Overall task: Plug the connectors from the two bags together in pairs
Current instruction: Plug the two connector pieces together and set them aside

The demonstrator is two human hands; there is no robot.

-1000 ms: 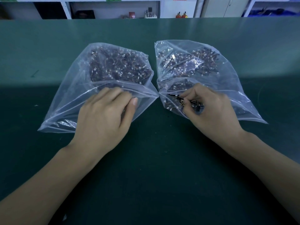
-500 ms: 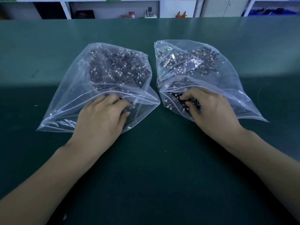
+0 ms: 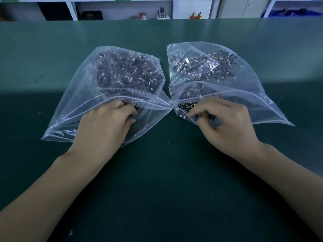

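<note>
Fingers [image 3: 122, 109] of the left hand [image 3: 103, 130] are curled inside the mouth of the left bag [image 3: 78, 95], low in the middle of the frame. They dig among the connectors [image 3: 129, 74] there. Whether they have caught one cannot be told, because the tips are hidden under the plastic.

On the other side, the right hand [image 3: 225, 124] is in the mouth of the right bag [image 3: 253, 95]. Its thumb and first finger come close together over a few dark pieces with thin wires. It looks like a pinch, but the frame is too small and dim to say if one piece is held.

Both bags lie flat on the green bench [image 3: 160, 172], side by side, with their near corners touching in the middle. Their open mouths face the person, so each hand can reach in without lifting a bag. Most of the pieces sit in a dark heap at the far end of each bag, toward the top of the frame.

One hand goes in each bag likely because a pair needs one piece from each. No joined pair lies on the bench, so the job seems to be at its start. The pieces are tiny and tangled, so more than one may come out together.
</note>
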